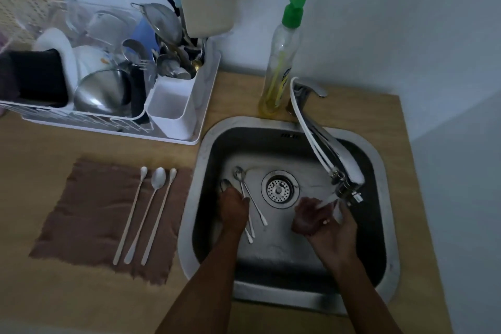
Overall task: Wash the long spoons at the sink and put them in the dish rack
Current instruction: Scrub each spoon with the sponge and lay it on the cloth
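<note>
Three long spoons (146, 213) lie side by side on a brown cloth (89, 214) left of the sink (379, 160). More long metal spoons (253, 202) lie on the sink bottom, left of the drain. My left hand (234, 210) is down on them, fingers curled over one spoon whose bowl (225, 184) sticks out beyond the fingertips. My right hand (318, 217) is cupped palm up under the water running from the faucet (348, 179) and holds nothing. The white dish rack (208, 84) stands at the back left.
The rack is crowded with bowls, glasses and a strainer; its white cutlery holder (173, 102) holds several utensils. A dish soap bottle (282, 57) with a green cap stands behind the sink, next to the faucet base. The wooden counter (81, 295) surrounds the sink.
</note>
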Motion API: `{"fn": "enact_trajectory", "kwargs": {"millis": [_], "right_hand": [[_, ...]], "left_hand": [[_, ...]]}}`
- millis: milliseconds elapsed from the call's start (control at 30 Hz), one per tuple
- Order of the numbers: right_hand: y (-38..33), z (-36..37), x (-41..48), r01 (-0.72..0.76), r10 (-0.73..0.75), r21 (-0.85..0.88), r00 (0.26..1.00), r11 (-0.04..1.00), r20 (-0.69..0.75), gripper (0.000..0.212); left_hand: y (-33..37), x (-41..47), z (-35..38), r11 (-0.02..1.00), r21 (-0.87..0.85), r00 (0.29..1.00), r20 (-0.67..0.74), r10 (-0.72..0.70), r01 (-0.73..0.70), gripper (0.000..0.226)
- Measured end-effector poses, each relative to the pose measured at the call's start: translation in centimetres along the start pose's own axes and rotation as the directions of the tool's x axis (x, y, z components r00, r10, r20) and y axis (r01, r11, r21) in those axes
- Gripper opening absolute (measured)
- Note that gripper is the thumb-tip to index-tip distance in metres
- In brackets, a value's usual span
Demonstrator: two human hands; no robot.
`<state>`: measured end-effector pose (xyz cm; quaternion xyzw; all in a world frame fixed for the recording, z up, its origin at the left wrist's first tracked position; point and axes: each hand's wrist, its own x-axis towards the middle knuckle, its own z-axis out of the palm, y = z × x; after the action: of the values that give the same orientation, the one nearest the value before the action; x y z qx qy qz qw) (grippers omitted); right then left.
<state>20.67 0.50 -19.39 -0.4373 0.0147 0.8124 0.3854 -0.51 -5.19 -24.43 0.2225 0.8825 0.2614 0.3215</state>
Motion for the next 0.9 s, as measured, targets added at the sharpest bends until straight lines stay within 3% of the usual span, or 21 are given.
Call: {"fn": "enact_trajectory", "kwargs": {"millis": [67, 167, 300, 400, 467, 633, 700, 767, 867, 900], "right_hand": [[0.0, 0.8, 0.3, 0.008, -0.008, -0.092, 1.0, 0.996, -0.001, 0.058], [-0.1, 0.8, 0.9, 0.019, -0.025, -0.147, 0.999, 0.989, -0.042, 0.022], [-0.2, 1.1, 0.8, 0.071, -0.077, -0.178, 0.997, 0.981, -0.031, 0.037], [0.0, 0.7, 1.2, 0.074, -0.082, -0.134, 0.995, 0.988, -0.056, 0.021], [0.1, 0.1, 1.6, 0.064, -0.073, -0.108, 0.994, 0.992, -0.083, 0.024], [0.2, 0.6, 1.4, 0.068, -0.076, -0.12, 0.995, 0.99, -0.064, 0.012], [0.0, 0.4, 1.9, 0.083, -0.092, -0.13, 0.994, 0.988, -0.067, 0.037], [-0.1, 0.9, 1.1, 0.085, -0.09, -0.127, 0.995, 0.988, -0.037, 0.064], [-0.1, 2.9, -1.2, 0.056, -0.062, -0.183, 0.998, 0.981, -0.03, 0.031], [0.0, 2.9, -1.4, 0.064, -0.067, -0.188, 0.998, 0.98, -0.012, 0.031]], "left_hand": [[0.5, 0.2, -0.1, 1.0, -0.001, 1.0, -0.002, -0.03, 0.03, 0.025], [0.8, 0.6, -0.1, 0.998, 0.022, 0.998, 0.008, -0.061, 0.06, 0.036], [0.0, 1.3, 0.3, 0.997, 0.056, 0.996, 0.057, -0.062, 0.058, 0.049], [-0.2, 1.5, 0.0, 0.997, 0.07, 0.99, 0.144, 0.007, -0.018, 0.02], [0.1, 1.4, -0.6, 0.993, 0.073, 0.981, 0.178, 0.077, -0.091, 0.007], [2.4, -1.9, -2.0, 0.969, -0.17, 0.936, 0.276, 0.219, -0.177, 0.013], [3.4, -4.2, -2.2, 0.923, -0.353, 0.891, 0.353, 0.285, -0.155, 0.011], [4.1, -6.5, -2.2, 0.896, -0.418, 0.837, 0.428, 0.339, -0.149, 0.008], [4.2, -8.4, -1.5, 0.903, -0.339, 0.8, 0.447, 0.4, -0.262, 0.007], [4.1, -8.5, -1.3, 0.908, -0.305, 0.809, 0.431, 0.4, -0.286, 0.009]]}}
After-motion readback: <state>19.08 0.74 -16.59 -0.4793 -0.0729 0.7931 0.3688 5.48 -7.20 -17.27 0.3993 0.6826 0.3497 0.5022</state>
